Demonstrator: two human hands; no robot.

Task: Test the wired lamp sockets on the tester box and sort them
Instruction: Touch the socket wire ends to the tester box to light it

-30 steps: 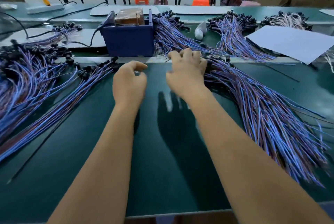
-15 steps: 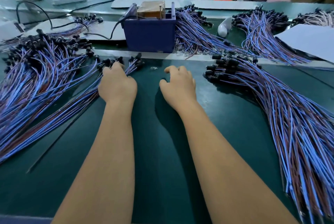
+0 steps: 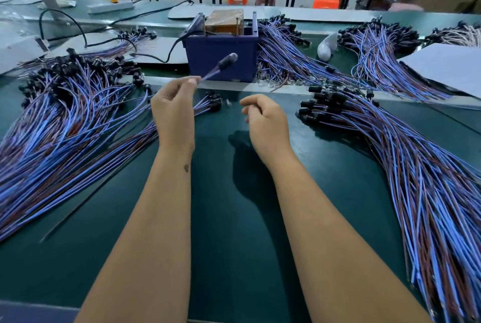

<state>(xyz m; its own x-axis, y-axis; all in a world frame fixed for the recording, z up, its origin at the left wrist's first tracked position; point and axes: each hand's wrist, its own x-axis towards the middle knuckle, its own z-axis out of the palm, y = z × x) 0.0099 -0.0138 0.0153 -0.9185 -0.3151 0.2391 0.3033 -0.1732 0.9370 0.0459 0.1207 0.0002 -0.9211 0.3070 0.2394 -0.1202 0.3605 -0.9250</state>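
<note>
Lifted off the surface (image 3: 234,218) since before, left hand (image 3: 173,111) pinches a socket (image 3: 227,60) lead at frame centre before the tester (image 3: 221,60), right hand (image 3: 265,119) loosely curled, empty; next, touching its contacts.

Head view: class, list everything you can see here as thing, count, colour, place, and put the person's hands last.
Tester box: one, blue, centre back.
Held socket: one, black on blue wire, raised before the box.
Left pile: many, blue-brown wires, left of the mat.
Right pile: many, same colours, right.
Paper sheet: one, white, far right.
Power strip: one, white, back left.
Left hand: pinches the socket's wire.
Right hand: loosely curled, holds nothing.
</note>
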